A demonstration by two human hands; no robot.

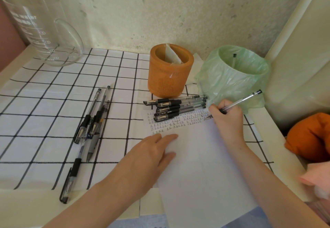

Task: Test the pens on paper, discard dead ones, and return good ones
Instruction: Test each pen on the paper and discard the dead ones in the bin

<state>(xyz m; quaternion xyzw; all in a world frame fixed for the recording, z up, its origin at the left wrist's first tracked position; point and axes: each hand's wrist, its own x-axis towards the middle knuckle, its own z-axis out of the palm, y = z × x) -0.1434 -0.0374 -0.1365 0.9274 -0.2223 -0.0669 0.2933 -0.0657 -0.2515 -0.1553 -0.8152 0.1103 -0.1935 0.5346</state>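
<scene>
My left forearm comes in from the lower left, and my left grip (153, 149) lies flat and released on the white paper (196, 165), fingers straight, pressing it to the counter (26, 197). My right forearm runs up along the sheet's right edge. My right grip (226, 118) is curled around a clear-barrelled pen (241, 100), tip down on the sheet's top right corner and black end tilted up toward the right.

Rows of small handwritten 正 marks fill the top of the sheet. Just above them a row of capped black pens (175, 108) lies side by side, partly on the paper; the white print on their barrels is too small to read. To the left, a loose heap of pens (92, 120) lies on the checked cloth (44, 93).

Behind the row stands the orange holder (169, 74), with only a folded slip (171, 54) showing inside. Beside it on the right is the green-bagged bin (237, 77), with one pen (234, 60) upright inside, its lower part hidden. Far left stands a glass jug (42, 31) printed "water"; its smaller lettering is illegible. An orange object (310, 134) is cut off at the right edge.
</scene>
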